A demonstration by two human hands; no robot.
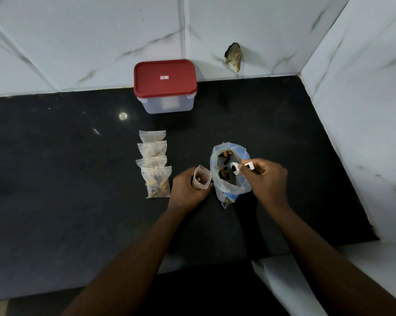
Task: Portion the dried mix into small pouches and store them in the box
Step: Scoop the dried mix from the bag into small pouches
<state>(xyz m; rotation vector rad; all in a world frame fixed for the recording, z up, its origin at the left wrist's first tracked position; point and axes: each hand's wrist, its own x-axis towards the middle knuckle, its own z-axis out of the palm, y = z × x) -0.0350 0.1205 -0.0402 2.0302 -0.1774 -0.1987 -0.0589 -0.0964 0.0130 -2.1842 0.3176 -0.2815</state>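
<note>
My left hand (186,190) is shut on a small clear pouch (201,176), held upright and open, with a few pieces of mix inside. My right hand (264,179) grips a small white scoop (235,168) whose bowl sits inside the mouth of the big open bag of dried mix (229,172), right of the pouch. Several filled, sealed pouches (155,163) lie in an overlapping column left of my left hand. The clear plastic box (167,104) with a red lid (165,77) stands shut at the back, against the wall.
The black stone counter (67,179) meets white marble-look wall tiles behind and on the right, forming a corner. A broken hole in the tile (234,56) is right of the box. The counter's front edge runs below my forearms.
</note>
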